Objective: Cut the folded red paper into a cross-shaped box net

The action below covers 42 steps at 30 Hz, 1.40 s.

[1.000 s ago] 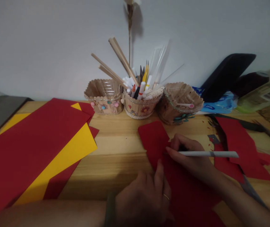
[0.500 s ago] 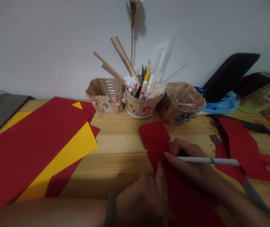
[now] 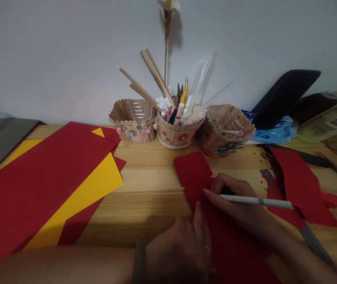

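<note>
My right hand (image 3: 236,197) is closed around a slim white pen (image 3: 245,200) with a grey band. Its tip meets a piece of red paper (image 3: 193,167), near the middle of the sheet; the fingers partly hide the tip. Just left of the pen tip, my left hand (image 3: 183,244) holds the red paper's left edge against the table, one fingertip pointing towards the pen. A thin ring shows on a finger, and a dark band circles the wrist. The paper's lower part lies in shadow between both hands.
Red and yellow sheets (image 3: 47,177) overlap at the left. Three decorated wooden-stick baskets (image 3: 134,132) line the wall; the middle one holds markers, sticks and tweezers. Red paper scraps (image 3: 301,185) lie right, with a blue packet (image 3: 274,132) and a black object (image 3: 286,96) behind.
The pen and my right fingers have shifted very slightly left along the red paper. My left hand stays nearly in place; the whole view has moved a little.
</note>
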Available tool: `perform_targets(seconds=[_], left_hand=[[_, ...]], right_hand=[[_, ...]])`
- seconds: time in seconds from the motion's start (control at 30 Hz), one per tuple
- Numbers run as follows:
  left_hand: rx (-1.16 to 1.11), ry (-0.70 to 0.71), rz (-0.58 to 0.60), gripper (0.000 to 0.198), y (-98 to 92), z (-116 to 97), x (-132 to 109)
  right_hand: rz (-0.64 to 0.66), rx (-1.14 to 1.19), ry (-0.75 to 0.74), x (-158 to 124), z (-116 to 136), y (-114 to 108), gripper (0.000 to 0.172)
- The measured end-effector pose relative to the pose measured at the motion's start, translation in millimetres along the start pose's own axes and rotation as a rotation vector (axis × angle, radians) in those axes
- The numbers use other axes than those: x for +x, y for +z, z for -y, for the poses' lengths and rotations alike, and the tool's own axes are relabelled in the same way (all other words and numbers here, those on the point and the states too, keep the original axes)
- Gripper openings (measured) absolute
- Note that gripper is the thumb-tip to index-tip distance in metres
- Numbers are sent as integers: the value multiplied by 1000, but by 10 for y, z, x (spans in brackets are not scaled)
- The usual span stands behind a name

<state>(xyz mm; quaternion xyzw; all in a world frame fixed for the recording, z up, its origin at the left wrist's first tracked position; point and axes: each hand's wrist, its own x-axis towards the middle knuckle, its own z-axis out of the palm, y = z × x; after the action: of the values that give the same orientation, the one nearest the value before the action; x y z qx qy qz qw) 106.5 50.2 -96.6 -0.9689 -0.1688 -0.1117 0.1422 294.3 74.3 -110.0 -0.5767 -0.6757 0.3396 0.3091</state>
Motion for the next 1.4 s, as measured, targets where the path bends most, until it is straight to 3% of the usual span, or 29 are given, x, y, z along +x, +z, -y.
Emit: perform_targets(seconds=[0.8, 1.4], left_hand=[[2, 5, -52, 46, 49, -37, -14], [0, -8, -59, 38, 39, -14, -1]], right_hand=[[-8, 17, 34, 15, 1, 10, 27], [-6, 37, 31, 25, -15, 14, 28]])
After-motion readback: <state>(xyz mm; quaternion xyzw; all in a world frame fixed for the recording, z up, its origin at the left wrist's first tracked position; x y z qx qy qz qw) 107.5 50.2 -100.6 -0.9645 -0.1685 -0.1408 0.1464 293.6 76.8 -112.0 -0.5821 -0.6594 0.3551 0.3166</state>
